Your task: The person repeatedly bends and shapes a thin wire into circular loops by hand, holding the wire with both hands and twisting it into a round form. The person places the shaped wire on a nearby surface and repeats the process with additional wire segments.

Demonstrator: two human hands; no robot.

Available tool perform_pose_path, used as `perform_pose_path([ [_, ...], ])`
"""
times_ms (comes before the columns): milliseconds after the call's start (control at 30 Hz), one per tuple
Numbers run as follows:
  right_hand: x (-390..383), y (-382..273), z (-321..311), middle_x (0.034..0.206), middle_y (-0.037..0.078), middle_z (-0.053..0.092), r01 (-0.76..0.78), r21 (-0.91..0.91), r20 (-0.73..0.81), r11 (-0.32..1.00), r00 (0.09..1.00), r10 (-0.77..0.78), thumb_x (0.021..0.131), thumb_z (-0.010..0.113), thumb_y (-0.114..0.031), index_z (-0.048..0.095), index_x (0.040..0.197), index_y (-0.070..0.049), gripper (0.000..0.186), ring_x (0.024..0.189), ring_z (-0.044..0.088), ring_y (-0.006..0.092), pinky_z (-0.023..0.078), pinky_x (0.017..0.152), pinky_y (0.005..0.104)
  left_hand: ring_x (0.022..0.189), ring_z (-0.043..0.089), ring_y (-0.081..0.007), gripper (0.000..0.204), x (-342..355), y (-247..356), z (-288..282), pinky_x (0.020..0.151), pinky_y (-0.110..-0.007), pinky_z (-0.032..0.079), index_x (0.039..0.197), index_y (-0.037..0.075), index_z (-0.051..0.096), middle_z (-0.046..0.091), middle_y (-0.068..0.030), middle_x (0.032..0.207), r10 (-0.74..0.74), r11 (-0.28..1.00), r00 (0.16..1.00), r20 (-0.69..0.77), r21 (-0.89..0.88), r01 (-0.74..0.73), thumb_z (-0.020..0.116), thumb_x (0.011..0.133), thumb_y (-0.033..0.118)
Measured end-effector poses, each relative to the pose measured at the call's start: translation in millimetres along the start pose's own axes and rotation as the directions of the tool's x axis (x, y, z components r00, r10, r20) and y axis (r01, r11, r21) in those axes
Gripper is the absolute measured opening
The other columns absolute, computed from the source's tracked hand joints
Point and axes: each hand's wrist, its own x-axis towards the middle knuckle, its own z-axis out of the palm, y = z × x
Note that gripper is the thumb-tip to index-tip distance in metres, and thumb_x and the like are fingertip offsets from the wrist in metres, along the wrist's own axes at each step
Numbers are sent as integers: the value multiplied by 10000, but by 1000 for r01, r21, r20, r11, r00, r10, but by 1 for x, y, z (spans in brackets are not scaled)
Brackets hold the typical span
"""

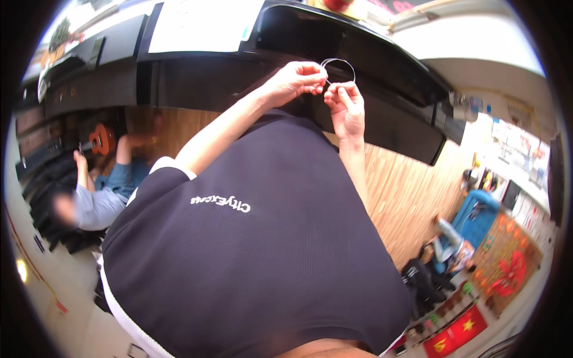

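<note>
A thin, pale loop of wire or cord (353, 70) stands up between my two hands, over the dark furniture. My left hand (300, 79) pinches its left side between thumb and fingers, where more than one strand shows. On the loop's lower right, my right hand (347, 107) is closed with the thumb against the fingers. Both hands are close together, a small gap apart, in front of my dark shirt. What the loop is made of is too fine to make out.
Glossy black furniture (382, 89) runs across in front of me, with a white sheet (200, 27) on top at left. A person (104, 206) sits at left near a small guitar-like instrument (102, 139). Another person (458, 253) is by a blue sofa (477, 209) at right.
</note>
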Motion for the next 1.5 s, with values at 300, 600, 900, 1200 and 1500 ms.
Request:
perform_pose_path([
  [300,25,17,28,889,130,635,-363,-67,177,930,913,369,934,565,-71,559,934,-17,54,762,649,208,553,702,300,734,552,-84,185,-35,6,-23,706,-235,496,942,45,606,602,-19,878,118,946,989,-88,-291,-139,633,934,228],
  [600,40,52,77,882,104,637,-472,-225,217,853,829,515,933,584,-85,564,926,-29,60,760,618,146,526,703,269,749,559,-76,232,-92,21,-54,710,-220,479,1006,44,632,615,-12,869,276,931,956,-99,-221,-291,690,892,237],
  [900,47,92,112,860,61,645,-454,-443,200,773,790,579,923,637,-184,558,1170,-24,304,776,634,108,527,740,237,739,585,-80,163,-135,36,-101,698,-212,511,1034,10,649,630,-24,875,241,970,889,-390,69,-232,651,915,121],
  [1200,50,98,113,869,55,650,-494,-478,103,726,790,605,932,613,-199,542,1223,-34,342,782,644,113,527,752,238,789,639,-112,182,-132,71,-154,741,-241,528,1059,16,644,645,-58,877,209,917,845,-492,398,5,644,907,116],
  [1500,54,84,86,862,42,652,-517,-542,24,663,778,628,945,592,-185,618,1092,-56,198,792,641,104,527,756,234,772,665,-143,304,-107,65,-184,699,-248,544,1161,-25,570,661,-90,877,353,891,729,-587,449,-69,655,889,79],
])
